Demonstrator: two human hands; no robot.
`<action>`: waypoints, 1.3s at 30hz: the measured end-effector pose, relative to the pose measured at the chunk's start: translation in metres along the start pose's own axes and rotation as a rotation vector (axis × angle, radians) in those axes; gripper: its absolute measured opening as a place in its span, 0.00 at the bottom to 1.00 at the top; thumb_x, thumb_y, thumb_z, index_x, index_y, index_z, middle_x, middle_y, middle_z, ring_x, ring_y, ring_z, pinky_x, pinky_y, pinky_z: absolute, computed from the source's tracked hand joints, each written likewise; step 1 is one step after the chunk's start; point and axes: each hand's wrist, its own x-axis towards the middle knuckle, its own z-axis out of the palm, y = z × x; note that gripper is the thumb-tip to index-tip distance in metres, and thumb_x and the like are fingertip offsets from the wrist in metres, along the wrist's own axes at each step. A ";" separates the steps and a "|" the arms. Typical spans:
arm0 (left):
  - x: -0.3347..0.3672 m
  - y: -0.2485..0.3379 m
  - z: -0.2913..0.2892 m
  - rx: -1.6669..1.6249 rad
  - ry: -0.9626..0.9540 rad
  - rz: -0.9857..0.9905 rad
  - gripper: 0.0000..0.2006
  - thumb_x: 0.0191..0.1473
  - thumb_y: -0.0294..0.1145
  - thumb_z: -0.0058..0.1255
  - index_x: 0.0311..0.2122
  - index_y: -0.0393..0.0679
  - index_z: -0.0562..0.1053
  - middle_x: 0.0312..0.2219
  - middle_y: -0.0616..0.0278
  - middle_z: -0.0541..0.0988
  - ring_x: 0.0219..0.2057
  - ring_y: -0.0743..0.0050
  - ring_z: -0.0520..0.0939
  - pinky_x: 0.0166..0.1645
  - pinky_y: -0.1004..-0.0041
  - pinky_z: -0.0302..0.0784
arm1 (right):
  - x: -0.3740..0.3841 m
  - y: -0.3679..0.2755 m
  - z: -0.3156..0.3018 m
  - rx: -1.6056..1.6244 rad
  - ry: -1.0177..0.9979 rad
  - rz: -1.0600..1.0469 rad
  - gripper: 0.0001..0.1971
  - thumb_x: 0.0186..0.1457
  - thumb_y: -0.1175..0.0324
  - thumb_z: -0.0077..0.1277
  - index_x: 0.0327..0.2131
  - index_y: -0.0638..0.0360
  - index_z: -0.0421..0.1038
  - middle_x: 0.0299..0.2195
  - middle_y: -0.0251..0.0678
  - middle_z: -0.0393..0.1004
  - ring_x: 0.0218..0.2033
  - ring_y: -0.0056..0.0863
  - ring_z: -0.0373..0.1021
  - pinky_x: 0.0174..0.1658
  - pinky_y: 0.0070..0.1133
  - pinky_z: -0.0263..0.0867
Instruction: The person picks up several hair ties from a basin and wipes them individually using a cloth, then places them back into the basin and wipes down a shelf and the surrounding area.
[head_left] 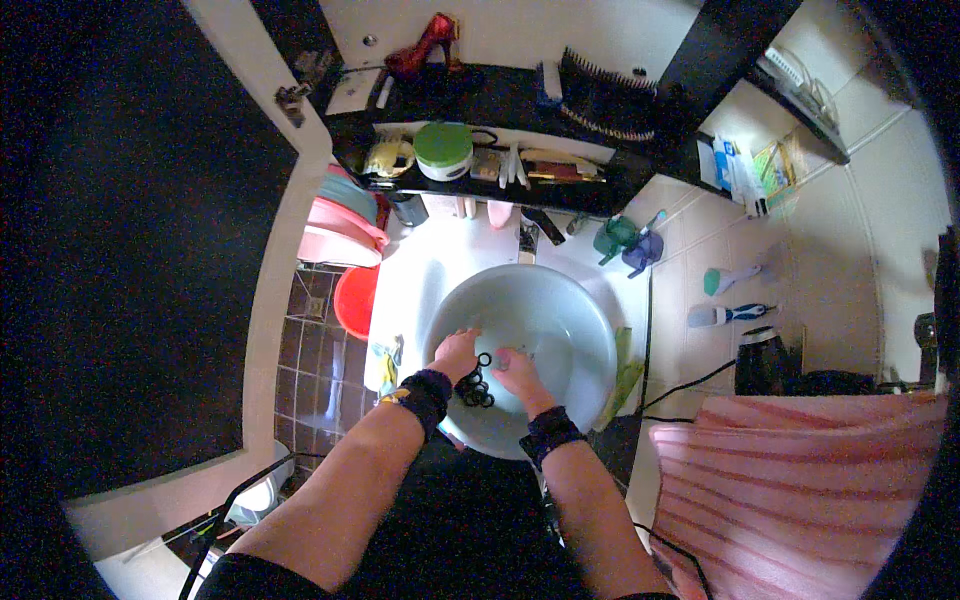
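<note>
Both my hands are over a large pale grey-blue basin. At its left side, my left hand is closed. A cluster of small black rings, perhaps hair ties, hangs beside its palm, and one ring sits higher, between the hands. My right hand is closed too, its fingertips pinched close to that upper ring. What the right fingers hold, if anything, is too small to make out. Dark bands wrap both wrists. Small dark specks show inside the basin beyond the right fingertips.
The basin stands on a white sink counter, with the faucet behind it. Green and purple cups stand back right. A shelf above holds a green-lidded jar. A red basin is left; a pink striped towel hangs right.
</note>
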 end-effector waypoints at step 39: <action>0.029 -0.041 0.081 -0.112 0.010 -0.050 0.09 0.40 0.34 0.50 0.25 0.40 0.76 0.24 0.47 0.78 0.29 0.49 0.79 0.36 0.59 0.75 | 0.014 0.003 0.027 0.372 -0.142 0.046 0.15 0.41 0.59 0.58 0.24 0.64 0.74 0.15 0.37 0.73 0.16 0.25 0.69 0.23 0.24 0.64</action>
